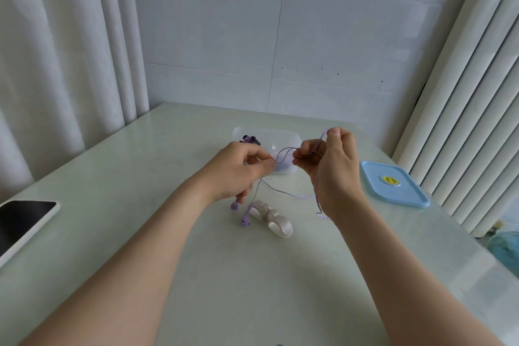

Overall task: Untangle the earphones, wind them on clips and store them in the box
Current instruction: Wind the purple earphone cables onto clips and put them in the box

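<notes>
Both hands are raised over the table's middle with a purple earphone cable [283,191] strung between them. My left hand [238,171] pinches a stretch of the cable, and two purple earbuds [245,220] dangle below it down to the tabletop. My right hand [331,166] pinches the cable too, with a loop rising over its fingertips and a strand hanging down past the wrist. A cream winding clip [273,219] lies on the table under the hands. The clear plastic box [292,136] stands behind them, with a dark wound earphone bundle [251,139] at its left end.
The box's light blue lid [393,184] lies flat at the right. A white-edged tablet [25,222] with a dark screen lies at the table's left edge. Curtains hang on both sides, and a tiled wall stands behind the table.
</notes>
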Available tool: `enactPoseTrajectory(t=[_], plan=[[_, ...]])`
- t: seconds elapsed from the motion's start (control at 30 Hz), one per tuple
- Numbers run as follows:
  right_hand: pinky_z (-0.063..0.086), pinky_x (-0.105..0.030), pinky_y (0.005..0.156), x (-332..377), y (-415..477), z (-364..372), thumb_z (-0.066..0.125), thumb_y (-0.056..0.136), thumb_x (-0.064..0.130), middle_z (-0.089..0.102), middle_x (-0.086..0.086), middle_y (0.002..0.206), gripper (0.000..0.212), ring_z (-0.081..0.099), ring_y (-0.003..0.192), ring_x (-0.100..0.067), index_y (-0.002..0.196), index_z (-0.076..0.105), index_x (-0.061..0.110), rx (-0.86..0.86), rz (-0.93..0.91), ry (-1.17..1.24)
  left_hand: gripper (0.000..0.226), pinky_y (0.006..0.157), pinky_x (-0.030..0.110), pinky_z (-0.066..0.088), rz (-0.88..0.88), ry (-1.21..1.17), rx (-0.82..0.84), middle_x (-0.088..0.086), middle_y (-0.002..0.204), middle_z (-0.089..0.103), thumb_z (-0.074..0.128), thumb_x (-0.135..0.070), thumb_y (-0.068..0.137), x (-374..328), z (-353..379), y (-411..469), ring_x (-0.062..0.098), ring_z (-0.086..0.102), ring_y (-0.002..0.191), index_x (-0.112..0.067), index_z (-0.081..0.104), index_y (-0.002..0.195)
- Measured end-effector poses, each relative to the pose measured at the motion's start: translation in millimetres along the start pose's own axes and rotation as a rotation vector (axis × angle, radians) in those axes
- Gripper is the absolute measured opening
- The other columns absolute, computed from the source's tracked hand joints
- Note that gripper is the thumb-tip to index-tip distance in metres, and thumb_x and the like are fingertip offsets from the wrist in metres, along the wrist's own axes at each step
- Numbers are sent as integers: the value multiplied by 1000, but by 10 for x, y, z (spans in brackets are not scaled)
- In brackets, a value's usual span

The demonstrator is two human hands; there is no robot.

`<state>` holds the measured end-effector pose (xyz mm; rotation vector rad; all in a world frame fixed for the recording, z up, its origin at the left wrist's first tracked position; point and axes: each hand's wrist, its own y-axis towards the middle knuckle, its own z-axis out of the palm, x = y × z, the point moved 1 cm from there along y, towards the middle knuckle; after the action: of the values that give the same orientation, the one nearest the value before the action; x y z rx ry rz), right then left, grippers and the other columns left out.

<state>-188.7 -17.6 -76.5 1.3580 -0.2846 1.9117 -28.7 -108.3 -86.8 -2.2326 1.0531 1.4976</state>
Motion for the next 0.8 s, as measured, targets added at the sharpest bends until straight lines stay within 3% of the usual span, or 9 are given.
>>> enactPoseTrajectory(t=[0.07,0.17,0.23,0.4,0.5,0.57,0.67,0.8], plan=[[59,-38,69,8,-15,6,30,115,24,61,-5,63,18,63,69,-28,106,44,16,13,2,16,15,45,31,48,-9,-14,41,14,67,57,61,-35,105,-5,13,-25,28,51,44,-25,71,111],[58,-38,69,14,-24,10,30,115,24,61,-5,62,19,64,67,-27,104,44,17,20,6,34,17,45,31,50,5,-94,67,20,102,62,58,-30,107,-45,29,-42,26,56,43,-21,69,117],[58,-39,70,18,-22,9,30,115,24,61,-6,62,19,64,67,-28,105,44,16,22,16,47,16,48,33,53,24,-136,63,18,114,59,60,-29,106,-46,25,-30,23,58,47,-20,68,117],[59,-40,70,16,-22,0,34,114,22,60,-7,64,17,62,68,-29,105,47,16,13,41,33,11,54,38,57,68,-191,10,8,106,64,67,-24,102,-12,4,-2,27,62,58,-14,68,107],[53,-39,68,22,-22,-3,48,108,23,57,-9,67,11,58,67,-28,110,52,13,29,53,-22,15,57,40,60,98,-221,-54,6,104,70,76,-25,97,-9,-21,15,26,65,62,-10,74,100],[47,-39,66,22,-27,-13,60,100,26,50,-7,67,21,52,68,-27,114,56,11,95,30,-61,18,59,40,61,103,-242,-98,1,95,72,80,-24,93,-4,-43,22,25,67,62,-7,76,96],[42,-40,66,21,-50,-15,70,86,31,47,-2,63,28,47,64,-24,110,71,17,209,-60,-262,21,61,39,61,104,-225,-128,-4,80,72,83,-24,89,-3,-58,27,24,69,64,-5,77,95],[33,-35,60,-11,-94,-16,74,93,23,39,-13,60,8,34,59,-23,96,81,23,320,-227,-543,20,64,36,61,92,-209,-127,-2,78,75,83,-25,90,-10,-67,13,20,70,66,-7,78,97]])
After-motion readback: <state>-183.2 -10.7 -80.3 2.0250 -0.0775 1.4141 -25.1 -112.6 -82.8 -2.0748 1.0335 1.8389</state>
